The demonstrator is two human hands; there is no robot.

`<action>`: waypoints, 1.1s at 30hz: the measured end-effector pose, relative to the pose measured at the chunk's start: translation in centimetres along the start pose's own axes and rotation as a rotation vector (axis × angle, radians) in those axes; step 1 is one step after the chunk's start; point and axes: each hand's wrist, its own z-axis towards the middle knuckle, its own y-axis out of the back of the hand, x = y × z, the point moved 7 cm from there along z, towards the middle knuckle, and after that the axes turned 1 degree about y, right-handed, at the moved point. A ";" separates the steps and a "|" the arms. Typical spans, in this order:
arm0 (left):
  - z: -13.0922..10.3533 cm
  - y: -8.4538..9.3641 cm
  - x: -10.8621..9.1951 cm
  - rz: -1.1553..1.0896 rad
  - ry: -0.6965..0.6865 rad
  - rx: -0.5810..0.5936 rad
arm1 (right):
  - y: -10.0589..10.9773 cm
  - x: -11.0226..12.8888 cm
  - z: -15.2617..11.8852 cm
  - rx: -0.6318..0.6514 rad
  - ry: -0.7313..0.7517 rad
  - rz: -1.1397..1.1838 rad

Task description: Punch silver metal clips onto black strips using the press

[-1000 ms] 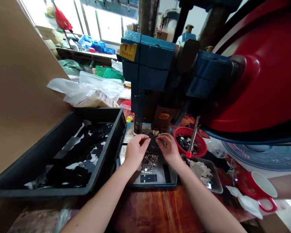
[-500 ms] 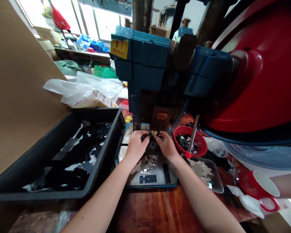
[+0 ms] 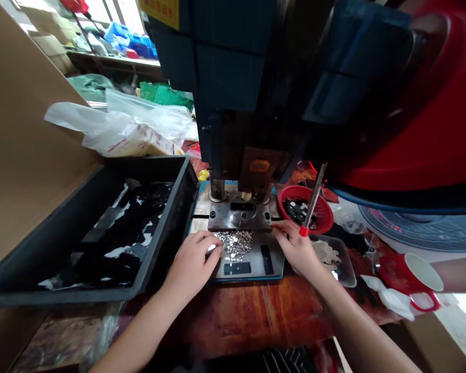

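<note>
My left hand [image 3: 194, 259] is curled at the left edge of a pile of small shiny metal pieces [image 3: 238, 244]; a bright sliver shows between thumb and fingers, too small to name. My right hand [image 3: 298, 247] has its fingers a little apart, fingertips by the right front corner of the metal die block [image 3: 221, 220]. A black rectangular piece [image 3: 243, 206] lies on the block, under the blue press [image 3: 229, 77]. Two more dark plates, one crosswise [image 3: 237, 268] and one lengthwise [image 3: 267, 260], lie in front on the press base.
Left stands a black crate [image 3: 171, 207] of dark scraps. To the right are a red basket [image 3: 326, 215] of dark pieces, a red-tipped metal rod [image 3: 314, 199], a clear tray [image 3: 347, 269] of pale flat parts, a red mug [image 3: 399, 272] and a large red wheel [image 3: 431, 114].
Both hands have come back from under the press, the left toward the metal pieces, the right to the block's corner. The die block is uncovered. The view has tilted down.
</note>
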 end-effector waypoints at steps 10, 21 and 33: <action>-2.6 -2.9 -2.9 0.097 -0.277 0.113 | -4.3 4.9 -3.7 0.342 0.364 -0.417; -3.3 -3.3 -2.2 0.067 -0.255 0.048 | -3.7 5.0 -5.4 0.317 0.358 -0.535; -3.6 -2.7 -4.2 -0.010 -0.271 -0.055 | -3.6 4.8 -8.2 0.120 0.375 -0.382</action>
